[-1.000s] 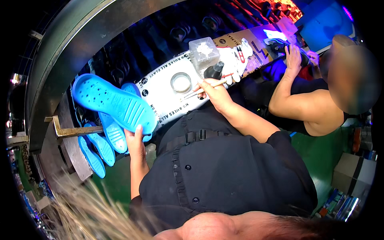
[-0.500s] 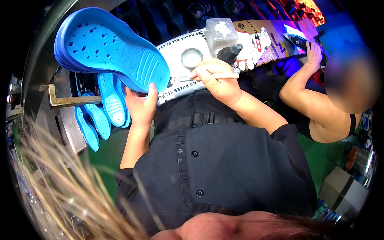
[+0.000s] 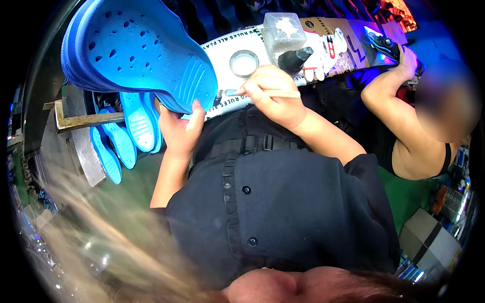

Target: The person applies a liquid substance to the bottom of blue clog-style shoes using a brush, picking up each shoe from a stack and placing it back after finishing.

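Note:
A large blue shoe sole (image 3: 151, 55) with holes in its heel and ribs in its forefoot is tilted up at the upper left. My left hand (image 3: 181, 126) grips its narrow end, thumb on the ribbed side and the other fingers hidden beneath. In my right hand (image 3: 275, 93), pinched between thumb and fingers, is a brush (image 3: 289, 94) with a pale wooden handle. Its bristle end points left, close to the sole's edge; whether they touch I cannot tell. Just beyond the brush stands a round dish (image 3: 232, 62) with whitish contents.
Several blue soles (image 3: 140, 126) hang by a metal bar (image 3: 91, 121) at the left. A dark bottle (image 3: 292, 62), a translucent box (image 3: 284, 31) and a white glove (image 3: 337, 43) sit on the printed bench cover (image 3: 220, 49). At the right, a co-worker's hand (image 3: 407, 63) holds a dark object.
The sole has shifted up and left and looks larger. My right hand with the brush has risen slightly. The co-worker's hand has moved a little right.

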`<state>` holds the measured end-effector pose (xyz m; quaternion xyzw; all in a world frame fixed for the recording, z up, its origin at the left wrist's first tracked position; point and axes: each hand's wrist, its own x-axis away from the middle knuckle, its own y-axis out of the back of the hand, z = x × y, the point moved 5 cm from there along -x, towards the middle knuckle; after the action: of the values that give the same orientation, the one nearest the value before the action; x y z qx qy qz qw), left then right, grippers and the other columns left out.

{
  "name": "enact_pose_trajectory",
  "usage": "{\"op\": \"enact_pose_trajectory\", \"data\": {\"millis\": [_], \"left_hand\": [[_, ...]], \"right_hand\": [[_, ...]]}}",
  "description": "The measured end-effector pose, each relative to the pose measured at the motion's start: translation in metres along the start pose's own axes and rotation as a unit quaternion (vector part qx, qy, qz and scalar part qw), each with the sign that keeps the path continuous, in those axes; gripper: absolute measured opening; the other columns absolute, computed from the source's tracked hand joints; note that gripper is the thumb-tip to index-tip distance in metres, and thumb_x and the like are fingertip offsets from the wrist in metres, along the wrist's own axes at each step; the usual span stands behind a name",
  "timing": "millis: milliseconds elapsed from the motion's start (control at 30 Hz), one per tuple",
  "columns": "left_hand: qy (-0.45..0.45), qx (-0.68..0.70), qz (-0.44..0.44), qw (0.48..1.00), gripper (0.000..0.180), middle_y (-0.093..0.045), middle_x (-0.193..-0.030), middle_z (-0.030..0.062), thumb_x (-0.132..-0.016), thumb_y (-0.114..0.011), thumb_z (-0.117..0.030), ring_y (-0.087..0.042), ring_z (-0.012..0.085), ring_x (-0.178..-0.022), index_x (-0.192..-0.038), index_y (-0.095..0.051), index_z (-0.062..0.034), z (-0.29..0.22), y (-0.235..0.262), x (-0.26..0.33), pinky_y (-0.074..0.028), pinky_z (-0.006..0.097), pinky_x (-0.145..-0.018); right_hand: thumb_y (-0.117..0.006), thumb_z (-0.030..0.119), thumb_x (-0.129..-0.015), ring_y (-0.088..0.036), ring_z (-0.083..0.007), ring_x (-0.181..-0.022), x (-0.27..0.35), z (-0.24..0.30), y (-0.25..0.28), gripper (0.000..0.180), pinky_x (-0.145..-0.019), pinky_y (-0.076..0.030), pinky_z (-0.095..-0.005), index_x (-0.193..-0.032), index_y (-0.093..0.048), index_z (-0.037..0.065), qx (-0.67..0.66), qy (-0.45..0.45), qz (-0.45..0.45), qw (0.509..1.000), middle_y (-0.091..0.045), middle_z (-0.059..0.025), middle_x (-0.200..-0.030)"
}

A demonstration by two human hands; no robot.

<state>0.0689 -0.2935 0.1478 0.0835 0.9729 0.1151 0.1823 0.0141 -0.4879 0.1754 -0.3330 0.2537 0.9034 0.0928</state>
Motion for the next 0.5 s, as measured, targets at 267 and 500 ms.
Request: {"op": "enact_pose_trajectory", "data": {"millis": [267,500], "left_hand": [[-0.008,0.018,0.004,1.000,0.033,-0.059,-0.088,0.0138,-0.070,-0.060,-0.001,-0.058,0.0169,-0.078,-0.100,-0.047,0.0065,0.005,0.001,0.004,-0.045,0.027,-0.072],[-0.037,0.016,-0.001,0.999,0.033,-0.058,-0.089,0.0134,-0.068,-0.062,-0.001,-0.058,0.0184,-0.076,-0.098,-0.048,0.0048,0.006,0.000,0.006,-0.045,0.028,-0.071]], "right_hand": [[-0.060,0.011,-0.072,-0.054,-0.0193,-0.057,0.004,-0.004,0.000,0.010,-0.055,-0.039,-0.0310,-0.064,-0.060,0.005,0.027,0.020,-0.004,0.999,-0.057,-0.0034,-0.061],[-0.060,0.012,-0.071,-0.052,-0.0196,-0.055,0.002,0.008,-0.006,0.010,-0.055,-0.038,-0.0307,-0.064,-0.060,0.006,0.025,0.041,0.043,0.998,-0.056,-0.0041,-0.061]]}}
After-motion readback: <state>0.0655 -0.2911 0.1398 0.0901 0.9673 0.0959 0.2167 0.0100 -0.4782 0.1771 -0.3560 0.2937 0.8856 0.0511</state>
